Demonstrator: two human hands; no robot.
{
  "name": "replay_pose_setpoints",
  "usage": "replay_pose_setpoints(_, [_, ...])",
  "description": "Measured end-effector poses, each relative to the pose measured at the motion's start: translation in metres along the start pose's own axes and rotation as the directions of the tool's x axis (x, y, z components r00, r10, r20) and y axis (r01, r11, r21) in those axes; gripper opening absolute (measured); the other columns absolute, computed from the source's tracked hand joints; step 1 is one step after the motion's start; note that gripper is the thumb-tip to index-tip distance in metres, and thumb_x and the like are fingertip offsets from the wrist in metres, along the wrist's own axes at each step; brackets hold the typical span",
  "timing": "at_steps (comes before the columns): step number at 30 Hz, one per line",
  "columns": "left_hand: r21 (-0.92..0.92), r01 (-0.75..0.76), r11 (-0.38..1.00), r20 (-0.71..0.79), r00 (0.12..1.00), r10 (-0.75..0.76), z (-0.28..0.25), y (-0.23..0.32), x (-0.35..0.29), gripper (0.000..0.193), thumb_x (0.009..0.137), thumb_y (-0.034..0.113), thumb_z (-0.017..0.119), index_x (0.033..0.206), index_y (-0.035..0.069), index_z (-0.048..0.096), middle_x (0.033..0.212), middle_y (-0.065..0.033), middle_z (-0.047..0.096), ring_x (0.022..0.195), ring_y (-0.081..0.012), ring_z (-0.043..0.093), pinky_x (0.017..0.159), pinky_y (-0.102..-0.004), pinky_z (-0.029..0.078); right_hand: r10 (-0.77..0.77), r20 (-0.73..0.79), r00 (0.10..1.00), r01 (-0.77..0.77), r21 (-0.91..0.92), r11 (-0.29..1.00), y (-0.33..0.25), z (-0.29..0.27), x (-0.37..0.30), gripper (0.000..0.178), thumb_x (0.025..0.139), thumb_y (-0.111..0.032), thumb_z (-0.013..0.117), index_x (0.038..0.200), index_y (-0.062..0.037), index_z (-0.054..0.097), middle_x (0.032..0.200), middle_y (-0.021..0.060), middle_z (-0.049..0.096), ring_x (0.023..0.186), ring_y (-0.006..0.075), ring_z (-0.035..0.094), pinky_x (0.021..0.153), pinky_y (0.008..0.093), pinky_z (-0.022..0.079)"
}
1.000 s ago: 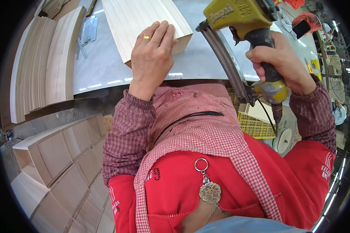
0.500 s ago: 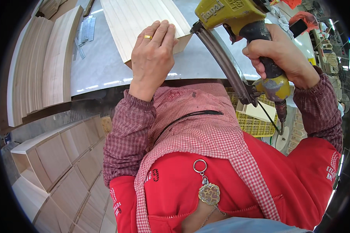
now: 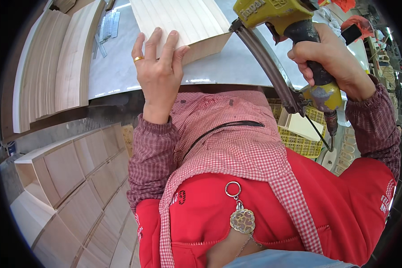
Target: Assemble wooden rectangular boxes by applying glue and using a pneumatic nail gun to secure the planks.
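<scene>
Worktable (image 3: 120,67): pale grey, glossy top, near edge in front of the apron.
Stacked wooden boxes (image 3: 82,178): light timber, in rows, lower left.
Wooden boards (image 3: 49,67): long, standing packed side by side at the table's left end.
Wooden box (image 3: 181,18): pale, grained top, lying on the table at upper centre; its near left corner lies under and just beyond the left fingers, with the thumb beside the near side.
Pneumatic nail gun (image 3: 272,13): yellow body, black grip, long dark magazine slanting down toward the apron; its magazine's upper end is just beside the box's near right corner, contact unclear.
Right hand (image 3: 332,62): raised, elbow bent, fingers wrapped round the gun's grip.
Left hand (image 3: 160,73): back upward, wrist near the table edge, fingers spread and slightly bent, gripping nothing; how firmly they press cannot be told.
Metal strips (image 3: 109,24): thin, silvery, between boards and box.
Ring (image 3: 138,58): gold-coloured, on a left finger.
</scene>
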State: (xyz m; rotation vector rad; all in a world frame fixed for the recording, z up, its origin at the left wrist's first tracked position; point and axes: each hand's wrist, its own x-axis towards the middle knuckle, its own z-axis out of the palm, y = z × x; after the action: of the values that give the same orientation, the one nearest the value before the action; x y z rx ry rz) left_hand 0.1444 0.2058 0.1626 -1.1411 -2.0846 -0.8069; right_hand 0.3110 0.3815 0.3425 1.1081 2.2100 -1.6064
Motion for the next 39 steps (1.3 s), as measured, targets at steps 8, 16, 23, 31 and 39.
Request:
replay_pose_setpoints(8, [-0.081, 0.023, 0.996, -0.004, 1.000, -0.024, 0.008, -0.003, -0.005, 0.032, 0.077, 0.026, 0.075, 0.107, 0.018, 0.068, 0.114, -0.0044, 0.062, 0.109, -0.0275, 0.052, 0.096, -0.0373, 0.042, -0.035, 0.039, 0.999, 0.034, 0.038, 0.999, -0.009, 0.017, -0.001, 0.029, 0.071, -0.010, 0.061, 0.093, 0.0083, 0.053, 0.052, 0.0036, 0.052, 0.037, 0.0085, 0.046, 0.037, 0.0184, 0.040])
replay_pose_setpoints(16, [-0.113, 0.045, 0.993, -0.019, 0.999, -0.048, 0.008, 0.001, -0.005, 0.033, 0.076, 0.024, 0.075, 0.108, 0.018, 0.067, 0.112, -0.0034, 0.062, 0.109, -0.0274, 0.051, 0.096, -0.0369, 0.042, -0.029, 0.043, 0.999, 0.030, -0.015, 0.999, -0.016, 0.023, 0.002, 0.028, 0.071, -0.010, 0.060, 0.091, 0.0083, 0.053, 0.053, 0.0050, 0.054, 0.037, 0.0089, 0.046, 0.036, 0.0185, 0.039])
replay_pose_setpoints(23, [-0.135, 0.062, 0.989, -0.009, 0.998, -0.064, 0.007, 0.000, -0.006, 0.033, 0.077, 0.021, 0.075, 0.108, 0.017, 0.066, 0.114, -0.0030, 0.062, 0.111, -0.0255, 0.052, 0.097, -0.0366, 0.041, -0.014, 0.021, 1.000, 0.017, -0.142, 0.990, -0.023, 0.027, 0.001, 0.027, 0.071, -0.010, 0.060, 0.090, 0.0073, 0.053, 0.053, 0.0052, 0.054, 0.037, 0.0094, 0.047, 0.037, 0.0186, 0.039])
replay_pose_setpoints(31, [-0.412, 0.014, 0.911, 0.021, 1.000, -0.006, -0.005, -0.041, -0.015, 0.030, 0.079, 0.013, 0.071, 0.109, 0.014, 0.066, 0.118, -0.0025, 0.063, 0.111, -0.0202, 0.056, 0.094, -0.0308, 0.045, -0.037, 0.047, 0.998, 0.042, -0.112, 0.993, -0.022, 0.027, 0.000, 0.026, 0.071, -0.010, 0.060, 0.090, 0.0059, 0.052, 0.053, 0.0045, 0.053, 0.038, 0.0096, 0.047, 0.038, 0.0198, 0.040])
replay_pose_setpoints(39, [-0.598, 0.015, 0.801, 0.010, 1.000, -0.012, 0.005, -0.054, -0.021, 0.031, 0.078, 0.008, 0.069, 0.109, 0.012, 0.067, 0.119, -0.0007, 0.064, 0.103, -0.0163, 0.060, 0.092, -0.0265, 0.047, -0.047, 0.086, 0.995, 0.053, -0.067, 0.996, -0.033, 0.039, -0.001, 0.025, 0.072, -0.010, 0.060, 0.091, 0.0049, 0.053, 0.052, 0.0035, 0.052, 0.038, 0.0095, 0.046, 0.038, 0.0200, 0.039])
